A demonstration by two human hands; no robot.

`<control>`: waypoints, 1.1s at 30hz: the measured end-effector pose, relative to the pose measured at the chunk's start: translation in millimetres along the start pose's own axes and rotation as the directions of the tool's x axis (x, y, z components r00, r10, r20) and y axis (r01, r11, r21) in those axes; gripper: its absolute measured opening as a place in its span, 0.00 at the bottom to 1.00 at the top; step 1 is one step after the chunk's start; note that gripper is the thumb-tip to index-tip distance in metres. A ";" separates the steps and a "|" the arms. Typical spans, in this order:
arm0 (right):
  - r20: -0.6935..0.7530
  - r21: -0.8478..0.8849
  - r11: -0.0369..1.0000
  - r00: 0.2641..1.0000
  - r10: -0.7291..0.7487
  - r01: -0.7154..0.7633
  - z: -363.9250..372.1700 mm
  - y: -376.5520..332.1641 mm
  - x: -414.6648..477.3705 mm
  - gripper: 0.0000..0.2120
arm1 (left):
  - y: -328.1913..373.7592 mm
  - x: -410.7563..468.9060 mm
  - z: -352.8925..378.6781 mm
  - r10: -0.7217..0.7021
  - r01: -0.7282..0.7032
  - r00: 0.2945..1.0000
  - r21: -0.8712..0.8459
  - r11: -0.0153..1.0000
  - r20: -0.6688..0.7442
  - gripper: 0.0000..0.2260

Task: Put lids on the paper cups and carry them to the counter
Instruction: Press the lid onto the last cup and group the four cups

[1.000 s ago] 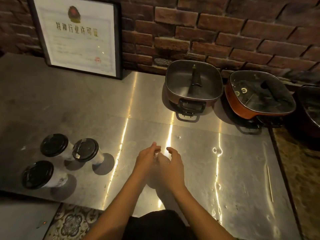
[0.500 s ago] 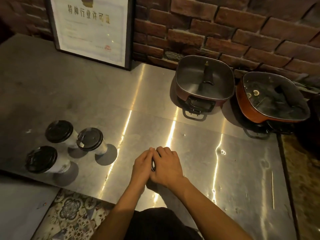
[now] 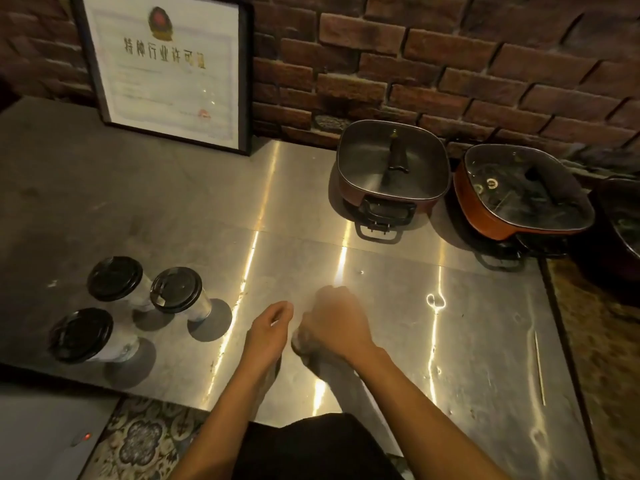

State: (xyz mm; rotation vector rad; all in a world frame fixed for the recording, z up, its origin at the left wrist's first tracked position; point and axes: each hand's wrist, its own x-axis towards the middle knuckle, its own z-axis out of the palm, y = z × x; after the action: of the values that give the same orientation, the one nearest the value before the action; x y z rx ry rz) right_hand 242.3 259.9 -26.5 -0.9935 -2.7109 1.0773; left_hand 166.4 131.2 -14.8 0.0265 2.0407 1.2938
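Three white paper cups with black lids stand together at the left of the steel counter [image 3: 381,306]: one at the back [image 3: 116,280], one to its right [image 3: 178,292], one at the front [image 3: 83,336]. A fourth paper cup [image 3: 304,346] stands at the middle front. My right hand [image 3: 337,323] lies curled over its top and hides the lid. My left hand [image 3: 270,329] hovers just left of that cup, apart from it, fingers half curled and holding nothing.
Two square electric pots [image 3: 393,168] [image 3: 519,199] sit at the back right against the brick wall, with a third dark pot [image 3: 623,220] at the right edge. A framed certificate [image 3: 166,67] leans at the back left. A thin stick [image 3: 540,368] lies near the counter's right edge.
Both hands were clasped together over the middle cup half a second ago. The left hand has since come off it to the left, while the right hand stays on top.
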 end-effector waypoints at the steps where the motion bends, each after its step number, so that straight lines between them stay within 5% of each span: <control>1: -0.019 0.184 0.979 0.995 0.094 -0.089 -6.7 2.5 -2.9 0.17 | -1.4 -1.2 -7.6 0.012 -0.012 1.000 0.044 0.999 0.008 0.18; 3: 0.057 0.552 0.789 0.957 0.285 -0.268 -22.3 2.6 -10.2 0.10 | -0.9 -4.9 -22.3 0.003 -0.009 0.998 0.078 0.997 0.070 0.16; 5: 0.211 0.742 0.545 0.908 0.362 -0.390 -36.9 -1.7 -19.4 0.10 | 5.4 -11.0 -33.9 -0.019 0.011 0.988 0.052 0.999 0.155 0.15; 11: 0.322 0.874 0.243 0.876 0.359 -0.421 -48.1 -26.0 -40.8 0.08 | 34.8 -32.8 -57.9 0.035 -0.016 0.981 -0.098 0.995 0.193 0.13; 16: 0.284 0.886 0.271 0.903 0.322 -0.376 -46.8 -53.5 -44.9 0.11 | 45.5 -35.3 -79.5 0.095 -0.072 0.982 -0.142 0.987 0.162 0.12; 22: 0.179 0.903 0.342 0.952 0.249 -0.259 -43.1 -74.8 -46.8 0.18 | 55.8 -35.4 -119.1 0.293 -0.288 0.909 -0.063 0.956 0.295 0.14; 28: -0.027 0.889 0.453 0.976 0.214 -0.075 -36.9 -101.8 -51.0 0.17 | 70.3 -22.5 -136.1 0.220 -0.195 0.937 -0.115 0.974 0.271 0.13; 33: -0.048 0.897 0.436 0.968 0.245 -0.066 -30.2 -113.7 -54.2 0.16 | 72.9 -13.1 -167.3 0.289 -0.296 0.853 -0.053 0.954 0.435 0.22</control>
State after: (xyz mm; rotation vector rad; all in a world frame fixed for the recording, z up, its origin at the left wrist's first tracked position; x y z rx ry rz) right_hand 231.5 183.6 77.7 -1.0065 -1.4429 2.0000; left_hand 56.1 31.6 92.0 0.6083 1.6936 1.3080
